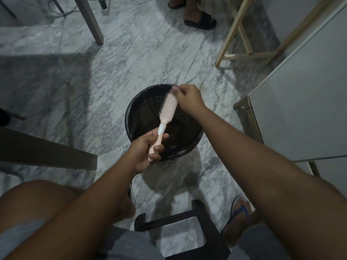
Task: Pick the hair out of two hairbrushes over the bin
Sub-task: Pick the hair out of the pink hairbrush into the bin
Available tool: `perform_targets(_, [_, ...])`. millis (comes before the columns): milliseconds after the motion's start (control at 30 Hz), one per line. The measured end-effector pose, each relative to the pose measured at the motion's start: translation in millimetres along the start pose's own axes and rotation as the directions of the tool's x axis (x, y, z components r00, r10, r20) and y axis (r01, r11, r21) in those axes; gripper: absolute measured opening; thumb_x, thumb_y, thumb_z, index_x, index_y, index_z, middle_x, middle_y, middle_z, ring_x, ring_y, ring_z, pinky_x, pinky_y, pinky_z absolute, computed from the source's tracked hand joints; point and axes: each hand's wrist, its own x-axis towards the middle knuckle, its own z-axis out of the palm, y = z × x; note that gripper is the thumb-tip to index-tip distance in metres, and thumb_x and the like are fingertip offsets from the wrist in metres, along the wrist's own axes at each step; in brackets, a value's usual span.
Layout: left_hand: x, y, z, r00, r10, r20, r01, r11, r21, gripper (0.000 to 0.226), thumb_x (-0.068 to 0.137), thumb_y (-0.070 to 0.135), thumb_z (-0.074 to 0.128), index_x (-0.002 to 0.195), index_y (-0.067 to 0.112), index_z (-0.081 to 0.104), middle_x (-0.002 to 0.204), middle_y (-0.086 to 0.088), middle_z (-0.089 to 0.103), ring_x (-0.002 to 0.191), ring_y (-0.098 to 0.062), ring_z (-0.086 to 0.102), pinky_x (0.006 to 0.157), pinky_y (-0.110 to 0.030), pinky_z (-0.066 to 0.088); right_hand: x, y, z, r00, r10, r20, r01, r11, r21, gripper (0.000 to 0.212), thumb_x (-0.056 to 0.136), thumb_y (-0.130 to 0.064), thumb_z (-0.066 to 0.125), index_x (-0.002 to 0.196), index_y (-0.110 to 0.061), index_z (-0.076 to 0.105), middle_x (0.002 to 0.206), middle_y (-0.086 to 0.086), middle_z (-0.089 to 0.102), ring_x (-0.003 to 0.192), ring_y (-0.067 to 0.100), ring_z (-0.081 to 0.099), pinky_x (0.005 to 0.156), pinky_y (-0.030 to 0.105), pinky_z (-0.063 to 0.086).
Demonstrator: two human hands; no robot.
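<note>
A pink hairbrush with a white collar is held over a round black bin on the marble floor. My left hand is shut on the brush's handle, bristles facing up and to the left. My right hand is at the far tip of the brush head, fingertips pinched together just above the bristles. Whether hair is between the fingertips is too fine to tell. A second hairbrush is not in view.
A black stool stands between my knees. A white cabinet is at the right, a wooden frame behind it. A table leg and cables are at the top left. Another person's sandalled feet are beyond the bin.
</note>
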Motion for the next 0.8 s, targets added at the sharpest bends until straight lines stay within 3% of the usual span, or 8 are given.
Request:
perform_targets(67, [-2, -1, -2, 1.0, -0.012, 0.005, 0.012, 1.0, -0.012, 0.041, 0.102, 0.014, 0.038, 0.142, 0.014, 0.048, 0.09, -0.002, 0.064, 0.048, -0.005, 0.04, 0.034, -0.013, 0.026, -2, 2, 2, 0.997, 0.079, 0.008, -0.08, 0.989, 0.125, 0.028, 0.096, -0.034, 0.06, 0.088, -0.013, 0.076, 0.071, 0.004, 0.069, 0.068, 0.017, 0.069, 0.062, 0.03, 0.059])
perform_targets(200, [-6, 2, -5, 1.0, -0.017, 0.006, 0.017, 1.0, 0.016, 0.039, 0.102, 0.014, 0.038, 0.14, 0.014, 0.05, 0.089, -0.001, 0.066, 0.048, -0.005, 0.04, 0.035, -0.012, 0.023, -11, 0, 2, 0.97, 0.237, 0.058, -0.239, 0.866, 0.44, 0.029, 0.102, -0.023, 0.054, 0.108, 0.0, 0.071, 0.092, 0.011, 0.071, 0.07, 0.015, 0.068, 0.053, 0.021, 0.056])
perform_targets(433, [-10, 2, -4, 0.999, 0.001, 0.034, 0.0, 0.999, -0.052, 0.036, 0.101, 0.014, 0.038, 0.135, 0.013, 0.051, 0.089, -0.002, 0.064, 0.047, -0.005, 0.04, 0.035, -0.012, 0.024, -31, 11, 12, 0.857, 0.515, 0.015, -0.43, 0.698, 0.573, 0.024, 0.104, -0.021, 0.049, 0.104, -0.003, 0.065, 0.072, 0.006, 0.066, 0.05, 0.011, 0.059, 0.044, 0.02, 0.05])
perform_targets(533, [-9, 7, -5, 0.999, 0.008, 0.037, -0.008, 1.0, -0.022, 0.037, 0.102, 0.014, 0.038, 0.137, 0.013, 0.05, 0.089, -0.002, 0.064, 0.047, -0.005, 0.04, 0.033, -0.013, 0.026, -40, 27, 19, 0.948, 0.315, -0.055, -0.306, 0.944, 0.125, 0.034, 0.092, -0.028, 0.066, 0.117, -0.005, 0.064, 0.077, 0.0, 0.064, 0.066, 0.012, 0.058, 0.06, 0.019, 0.041])
perform_targets(567, [-9, 7, -5, 0.999, 0.005, 0.035, -0.005, 1.0, -0.002, 0.038, 0.102, 0.014, 0.038, 0.139, 0.013, 0.049, 0.089, -0.002, 0.065, 0.048, -0.006, 0.04, 0.033, -0.013, 0.026, -42, 27, 23, 0.978, 0.207, -0.024, -0.206, 0.977, 0.05, 0.055, 0.085, -0.027, 0.074, 0.133, -0.01, 0.054, 0.085, -0.002, 0.064, 0.074, 0.01, 0.059, 0.065, 0.018, 0.041])
perform_targets(667, [-9, 5, -5, 0.999, -0.013, 0.034, 0.012, 0.999, 0.045, 0.041, 0.103, 0.014, 0.038, 0.142, 0.011, 0.047, 0.088, -0.002, 0.065, 0.048, -0.005, 0.039, 0.033, -0.013, 0.025, -40, 14, 29, 0.999, 0.031, 0.015, -0.033, 0.989, 0.144, 0.101, 0.074, -0.027, 0.084, 0.153, -0.029, 0.023, 0.105, -0.008, 0.06, 0.093, 0.005, 0.061, 0.086, 0.017, 0.046])
perform_targets(733, [-10, 6, -5, 0.998, -0.012, 0.056, 0.01, 0.999, 0.04, 0.043, 0.102, 0.014, 0.039, 0.144, 0.012, 0.046, 0.089, -0.001, 0.064, 0.048, -0.005, 0.039, 0.034, -0.013, 0.024, -34, 3, 29, 0.999, 0.027, 0.016, -0.032, 0.909, 0.415, 0.061, 0.086, -0.016, 0.072, 0.142, -0.023, 0.048, 0.096, -0.005, 0.068, 0.094, 0.017, 0.071, 0.092, 0.033, 0.055])
perform_targets(800, [-10, 7, -6, 0.997, -0.007, 0.082, 0.004, 0.999, 0.037, 0.045, 0.1, 0.014, 0.039, 0.144, 0.013, 0.045, 0.09, -0.001, 0.063, 0.048, -0.005, 0.039, 0.035, -0.013, 0.023, -26, 2, 29, 0.996, -0.002, -0.085, 0.035, 0.922, 0.385, 0.025, 0.09, -0.008, 0.063, 0.114, -0.013, 0.07, 0.086, 0.0, 0.075, 0.089, 0.02, 0.074, 0.086, 0.037, 0.058])
